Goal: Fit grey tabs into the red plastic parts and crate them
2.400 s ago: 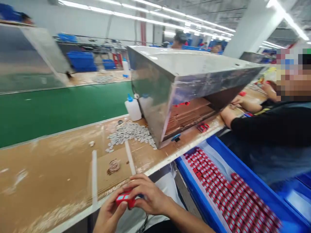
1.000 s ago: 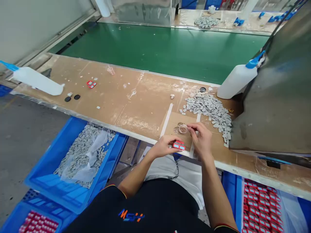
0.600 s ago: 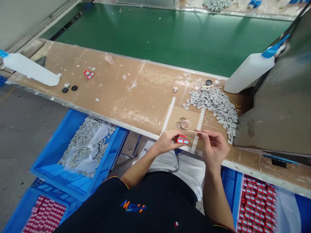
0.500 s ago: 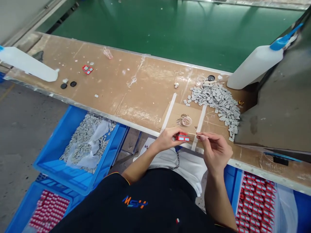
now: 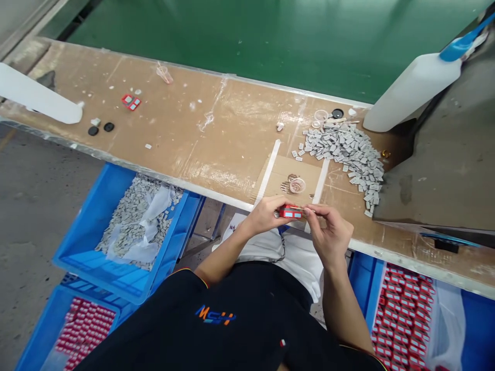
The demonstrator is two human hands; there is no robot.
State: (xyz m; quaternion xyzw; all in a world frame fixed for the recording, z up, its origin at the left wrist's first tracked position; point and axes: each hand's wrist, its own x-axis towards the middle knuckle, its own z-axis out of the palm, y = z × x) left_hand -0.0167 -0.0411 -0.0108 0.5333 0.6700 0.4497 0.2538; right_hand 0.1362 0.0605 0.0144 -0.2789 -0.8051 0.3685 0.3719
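My left hand pinches a small red part with pale blue window-like panels over the table's near edge. In my right hand is a thin wooden stick, held between thumb and fingers. The stick lies along the top of the red part; whether its tip touches is too small to tell. Just beyond the hands, a small clear cup with brownish stuff in it stands on a cardboard sheet with dark smears.
Small grey pieces form a heap at the right, near a white bottle with blue nozzle. Another white bottle lies left. Below are blue bins, one with grey pieces, others with red parts.
My right hand has moved left toward my left hand, bringing the stick over the red part. The left hand keeps its hold. The camera view has shifted slightly.
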